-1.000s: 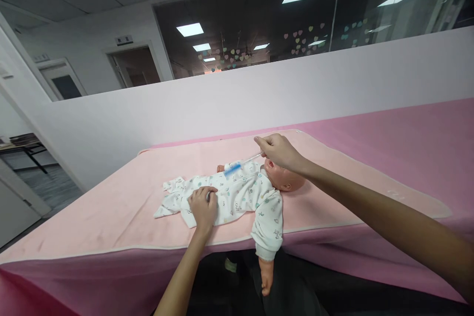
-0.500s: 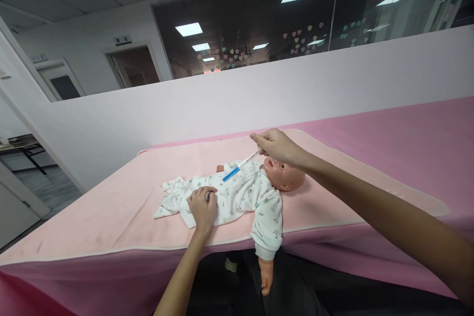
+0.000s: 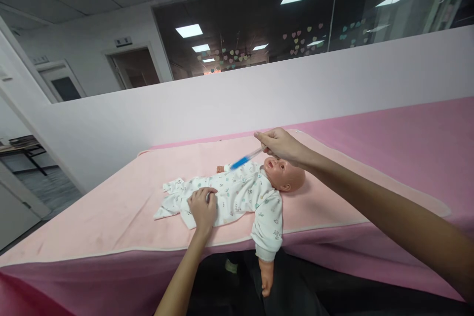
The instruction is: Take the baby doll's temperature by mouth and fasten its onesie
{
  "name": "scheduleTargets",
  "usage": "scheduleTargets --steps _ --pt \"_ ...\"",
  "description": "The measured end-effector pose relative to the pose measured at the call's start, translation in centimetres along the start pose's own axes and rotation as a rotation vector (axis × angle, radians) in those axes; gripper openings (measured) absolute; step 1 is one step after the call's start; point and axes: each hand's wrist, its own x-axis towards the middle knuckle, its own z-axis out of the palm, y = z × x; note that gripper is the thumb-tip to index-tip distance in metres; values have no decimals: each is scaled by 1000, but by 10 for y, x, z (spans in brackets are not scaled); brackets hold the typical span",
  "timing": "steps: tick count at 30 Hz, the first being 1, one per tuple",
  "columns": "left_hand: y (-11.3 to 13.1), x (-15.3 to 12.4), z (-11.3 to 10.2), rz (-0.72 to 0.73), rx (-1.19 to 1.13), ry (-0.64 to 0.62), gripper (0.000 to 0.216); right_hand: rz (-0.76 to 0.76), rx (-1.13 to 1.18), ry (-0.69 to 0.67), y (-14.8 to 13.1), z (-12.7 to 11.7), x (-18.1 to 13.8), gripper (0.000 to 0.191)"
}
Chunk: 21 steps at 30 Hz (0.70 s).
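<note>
A baby doll [image 3: 237, 192] in a white patterned suit lies on its back, its head to the right and one arm hanging over the near edge of the table. My right hand [image 3: 278, 144] is closed around the upper end of a slim clear stick with a blue end [image 3: 242, 162]. That stick slants down to the left above the doll's chest, smeared by motion. Resting against the doll's lower body, my left hand [image 3: 203, 207] has its fingers curled. A small greyish bit shows between its thumb and fingers, too small to name.
Under the doll is a pale pink blanket [image 3: 122, 207] over a darker pink cloth [image 3: 418, 143]. A low white wall [image 3: 237, 103] with a window above it stands behind the table. At the far left is a desk [image 3: 25, 150] with stacked items.
The stick's blue end has swung up and slightly right, away from the doll's belly. My right hand has shifted a little to the right. My left hand and the doll stay in place.
</note>
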Motion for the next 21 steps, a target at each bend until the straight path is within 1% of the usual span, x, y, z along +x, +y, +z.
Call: scheduleTargets --steps 5,11,13,18,21 --pt "0 0 0 0 2 -1 22 -37 -43 2 -3 0 -3 44" --pt "0 0 1 1 2 0 22 -19 -45 -27 -7 -2 -3 43" --pt "0 0 1 1 -2 1 22 -34 -56 -40 -10 -3 -5 42" --pt "0 1 1 -2 -7 2 22 -86 -147 -2 -16 -3 -10 44" --pt "0 0 1 -6 -11 2 22 -93 -148 27 -14 -2 -7 44"
